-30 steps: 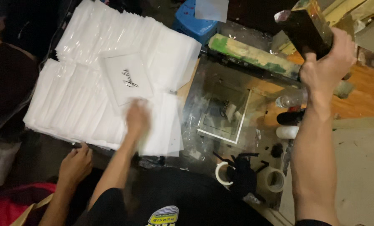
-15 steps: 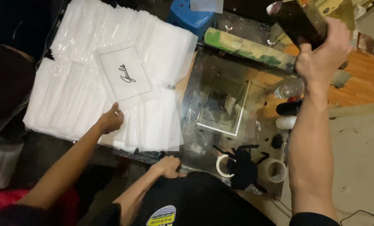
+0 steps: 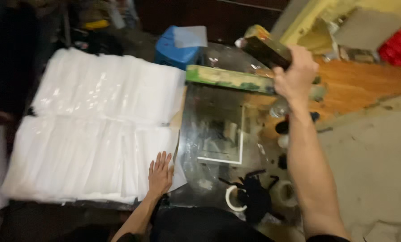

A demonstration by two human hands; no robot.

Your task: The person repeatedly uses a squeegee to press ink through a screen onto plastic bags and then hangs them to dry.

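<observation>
Left hand [image 3: 160, 172] lies spread flat on thin, slippery white sheets [image 3: 93, 134], best pinched at an edge; right hand [image 3: 294, 76] grips a stiff dark block [image 3: 265, 50].

White plastic sheets [image 3: 97, 134] at left, a blue box [image 3: 175, 51] far, a paint-streaked green bar [image 3: 229, 79], red cloth [image 3: 397, 47] far right.

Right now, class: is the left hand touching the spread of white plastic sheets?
Touching. The head view shows the left hand lying flat, fingers spread, on the near edge of the white plastic sheets, with no gap visible.
</observation>
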